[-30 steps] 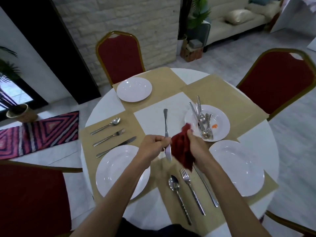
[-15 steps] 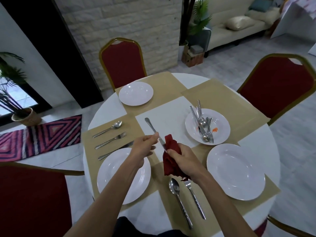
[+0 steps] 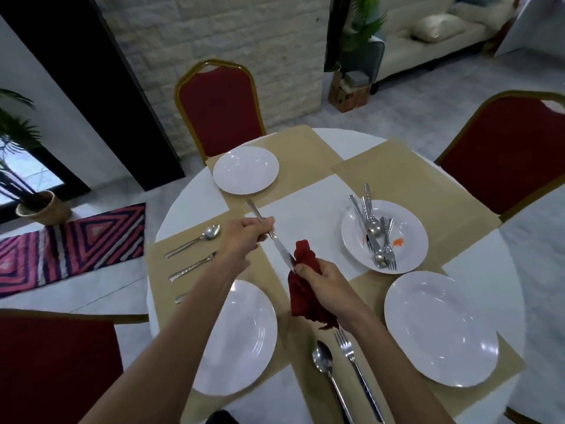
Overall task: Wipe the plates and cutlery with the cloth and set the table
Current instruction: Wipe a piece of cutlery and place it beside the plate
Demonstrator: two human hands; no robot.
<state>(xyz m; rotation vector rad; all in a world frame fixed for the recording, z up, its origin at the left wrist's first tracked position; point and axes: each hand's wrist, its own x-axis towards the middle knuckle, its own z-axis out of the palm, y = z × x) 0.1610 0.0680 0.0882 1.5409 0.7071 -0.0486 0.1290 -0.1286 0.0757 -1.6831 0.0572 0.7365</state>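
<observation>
My left hand grips a table knife by its handle, held slanting over the middle of the round table. My right hand holds a dark red cloth bunched round the knife's blade tip. A small plate at the right carries several pieces of cutlery and orange smears. Clean white plates lie near left, near right and far. A spoon and fork lie between the near plates. Another spoon and fork lie at the left.
Tan placemats cover the table. Red chairs stand at the far side, right and near left. A patterned rug and potted plant are on the floor at left, a sofa beyond.
The knife has tilted from nearly upright to a slant pointing far left. My left hand moved left along the handle, and the cloth in my right hand slid down to the blade tip.
</observation>
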